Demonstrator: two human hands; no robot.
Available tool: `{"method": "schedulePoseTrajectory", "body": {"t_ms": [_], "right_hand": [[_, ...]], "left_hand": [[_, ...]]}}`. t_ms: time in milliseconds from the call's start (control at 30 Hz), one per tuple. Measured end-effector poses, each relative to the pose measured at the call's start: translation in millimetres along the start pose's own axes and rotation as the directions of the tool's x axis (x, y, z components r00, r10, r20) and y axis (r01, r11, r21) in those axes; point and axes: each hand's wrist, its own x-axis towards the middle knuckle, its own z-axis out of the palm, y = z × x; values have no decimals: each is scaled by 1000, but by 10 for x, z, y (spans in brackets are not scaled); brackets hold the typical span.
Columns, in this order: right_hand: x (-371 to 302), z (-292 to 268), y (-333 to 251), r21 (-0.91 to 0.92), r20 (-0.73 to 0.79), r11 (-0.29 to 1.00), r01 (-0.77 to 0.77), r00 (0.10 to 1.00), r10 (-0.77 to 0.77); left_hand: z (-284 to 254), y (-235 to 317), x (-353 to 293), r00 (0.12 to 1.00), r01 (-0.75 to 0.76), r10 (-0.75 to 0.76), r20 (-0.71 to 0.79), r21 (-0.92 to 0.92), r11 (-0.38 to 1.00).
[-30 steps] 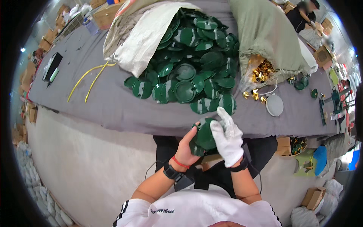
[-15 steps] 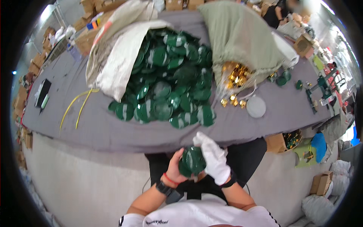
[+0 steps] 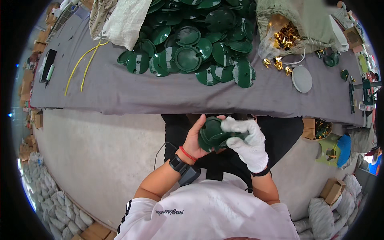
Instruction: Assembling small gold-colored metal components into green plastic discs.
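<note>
Over my lap, beyond the table's near edge, my bare left hand [image 3: 193,143] is closed round a small stack of round dark green plastic discs [image 3: 209,131]. My right hand [image 3: 253,147], in a white glove, pinches a tilted green disc [image 3: 228,138] at the right side of the stack between thumb and fingers. The discs' undersides and some of my left fingers are hidden. Ahead on the table, a heap of similar green discs [image 3: 188,59], several with pale strips across them, spills from a white woven sack [image 3: 127,25].
A grey cloth covers the table [image 3: 120,96]. On it lie a yellow strap [image 3: 82,66], a black tray [image 3: 48,64], a grey-green sack [image 3: 296,12] with gold pieces [image 3: 286,37], and a pale round disc [image 3: 302,79]. At right stand a lime stool [image 3: 328,149] and a cardboard box [image 3: 332,191].
My view has tilted downward, so the table sits higher in it. My gloved fingers have come from upright beside the discs to pinching the right one, which now tilts away from the stack.
</note>
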Motion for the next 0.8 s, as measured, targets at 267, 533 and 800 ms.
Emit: {"method": "schedulePoseTrajectory", "body": {"t_ms": [267, 533, 800], "right_hand": [[45, 78, -82, -380, -492, 924, -36, 854, -169], [204, 155, -34, -724, 153, 661, 195, 981, -121], [246, -41, -191, 60, -146, 963, -262, 952, 268]], "left_hand": [[2, -10, 29, 998, -31, 34, 46, -58, 998], [131, 27, 29, 995, -12, 20, -93, 78, 997], [-174, 159, 191, 935, 153, -98, 341, -139, 978]]}}
